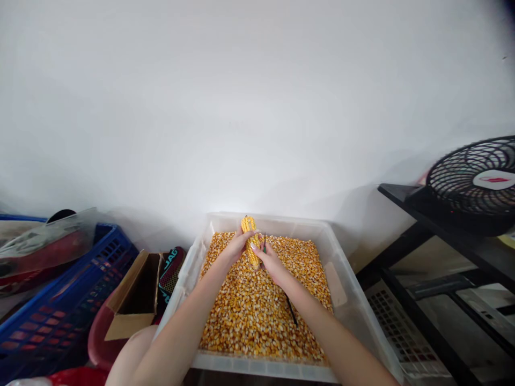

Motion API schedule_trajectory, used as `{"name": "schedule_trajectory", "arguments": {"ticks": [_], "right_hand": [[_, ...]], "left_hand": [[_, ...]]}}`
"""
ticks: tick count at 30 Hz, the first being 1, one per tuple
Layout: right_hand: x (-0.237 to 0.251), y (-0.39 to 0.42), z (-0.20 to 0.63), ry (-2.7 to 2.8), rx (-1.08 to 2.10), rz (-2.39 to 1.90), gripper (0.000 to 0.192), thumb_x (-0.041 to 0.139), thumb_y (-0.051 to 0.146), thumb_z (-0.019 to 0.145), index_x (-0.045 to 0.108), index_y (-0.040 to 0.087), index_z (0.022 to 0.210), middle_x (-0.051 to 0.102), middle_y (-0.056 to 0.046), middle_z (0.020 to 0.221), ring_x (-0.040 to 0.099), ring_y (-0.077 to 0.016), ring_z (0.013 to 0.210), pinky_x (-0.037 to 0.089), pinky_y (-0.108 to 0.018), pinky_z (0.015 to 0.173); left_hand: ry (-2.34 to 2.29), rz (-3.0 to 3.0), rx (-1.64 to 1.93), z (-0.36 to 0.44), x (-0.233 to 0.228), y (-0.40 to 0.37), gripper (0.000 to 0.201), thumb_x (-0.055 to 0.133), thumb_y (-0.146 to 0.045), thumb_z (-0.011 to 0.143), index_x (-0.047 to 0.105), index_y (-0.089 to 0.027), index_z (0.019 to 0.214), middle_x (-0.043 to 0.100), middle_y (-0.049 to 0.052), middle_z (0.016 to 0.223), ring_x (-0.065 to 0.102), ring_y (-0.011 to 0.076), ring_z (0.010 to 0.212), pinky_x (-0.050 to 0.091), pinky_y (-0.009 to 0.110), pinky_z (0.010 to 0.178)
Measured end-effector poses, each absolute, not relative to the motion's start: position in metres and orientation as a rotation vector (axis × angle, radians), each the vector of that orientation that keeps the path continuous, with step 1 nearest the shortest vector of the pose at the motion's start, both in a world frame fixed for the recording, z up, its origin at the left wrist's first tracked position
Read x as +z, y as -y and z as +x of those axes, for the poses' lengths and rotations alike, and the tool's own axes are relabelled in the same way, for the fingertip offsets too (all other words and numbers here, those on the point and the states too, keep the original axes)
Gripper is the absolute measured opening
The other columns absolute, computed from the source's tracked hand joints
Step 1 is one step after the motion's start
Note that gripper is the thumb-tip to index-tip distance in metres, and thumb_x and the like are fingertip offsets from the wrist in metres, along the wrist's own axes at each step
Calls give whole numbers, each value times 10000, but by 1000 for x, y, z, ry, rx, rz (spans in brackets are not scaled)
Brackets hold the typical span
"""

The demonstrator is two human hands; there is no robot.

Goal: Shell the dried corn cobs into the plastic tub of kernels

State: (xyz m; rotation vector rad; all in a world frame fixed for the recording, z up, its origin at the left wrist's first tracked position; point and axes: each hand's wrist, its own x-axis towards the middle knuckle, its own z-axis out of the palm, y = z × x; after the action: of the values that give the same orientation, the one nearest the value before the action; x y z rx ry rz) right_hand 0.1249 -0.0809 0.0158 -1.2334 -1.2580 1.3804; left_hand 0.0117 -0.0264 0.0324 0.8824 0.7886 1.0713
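Observation:
A yellow ear of corn (253, 252) stands nearly upright above a clear plastic bin, most of its kernels still on the cob. My left hand (238, 244) is wrapped round its upper left side. My right hand (269, 258) is closed at its lower right, with the thumb pressed on the kernels. From the right fist rises a thin dark tool (264, 242) with some green on it; its exact kind is unclear. Loose corn kernels (249, 316) fill the plastic bin (257, 365) below. A thin black rod (291, 311) shows beside my right forearm, and I cannot tell if it belongs to the tool.
Left of the bin are an open cardboard box (129, 326) in a reddish basin (98, 335), a black JAG-lettered item (172, 271) and a blue crate (60, 300). On the right, a black rack (418, 214) carries a fan (478, 177). A white wall (257, 107) rises behind.

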Motion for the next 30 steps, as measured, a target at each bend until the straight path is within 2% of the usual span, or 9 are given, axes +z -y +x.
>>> {"name": "schedule_trajectory", "arguments": {"ticks": [6,9,11,13,15,18,21,25,30], "right_hand": [[14,78,128,1209,1414,-1206,402,590,502,729,480,247,1020,612,-20,903,597,-172,738,491,-253,493],[15,77,131,1242,1390,-1140,420,567,504,753,465,250,1072,607,-34,984,598,-178,800,494,-253,527],[18,77,132,1312,1360,-1121,442,553,510,767,451,252,1110,608,-39,991,600,-173,774,484,-256,527],[21,78,135,1436,1255,-1217,404,521,529,785,481,239,1063,618,-32,901,590,-162,687,461,-260,525],[26,79,139,1564,1039,-1379,366,443,555,824,525,217,937,611,-27,785,573,-162,640,440,-274,558],[36,79,147,1666,727,-1512,429,276,530,899,546,205,828,619,-45,764,584,-186,733,413,-288,663],[45,80,154,1742,619,-1549,460,189,467,936,550,205,825,635,-54,793,586,-186,770,384,-273,678],[56,85,157,2001,500,-1570,365,240,371,948,558,205,881,641,-40,767,578,-166,709,337,-249,626],[64,92,153,2217,371,-1557,281,357,303,921,623,213,932,679,-52,817,585,-159,698,313,-243,620]], "left_hand": [[-712,1029,910,-7,43,22,416,653,-219,693,548,-145,1089,662,73,892,625,199,824,490,291,730],[-642,956,959,-2,47,27,443,628,-274,727,512,-167,1140,656,69,900,628,196,815,493,301,732],[-666,913,1028,5,47,31,471,625,-327,742,487,-183,1168,650,62,886,630,188,771,499,293,687],[-718,907,1027,12,44,35,517,661,-314,717,470,-204,1185,646,49,877,625,174,723,498,275,637],[-746,893,1015,15,41,36,550,697,-269,680,468,-213,1177,641,34,861,618,158,698,493,256,618],[-773,845,1040,14,40,34,536,712,-212,645,488,-206,1131,636,16,813,611,145,683,488,239,613],[-805,787,1037,11,43,32,468,698,-210,644,514,-189,1074,630,12,748,606,149,636,487,244,584],[-793,769,1102,10,45,30,405,677,-272,672,531,-178,1039,615,8,707,589,142,589,486,252,563],[-812,849,1200,3,45,26,503,648,-234,660,473,-217,1130,589,-14,726,595,142,624,477,238,545]]}}
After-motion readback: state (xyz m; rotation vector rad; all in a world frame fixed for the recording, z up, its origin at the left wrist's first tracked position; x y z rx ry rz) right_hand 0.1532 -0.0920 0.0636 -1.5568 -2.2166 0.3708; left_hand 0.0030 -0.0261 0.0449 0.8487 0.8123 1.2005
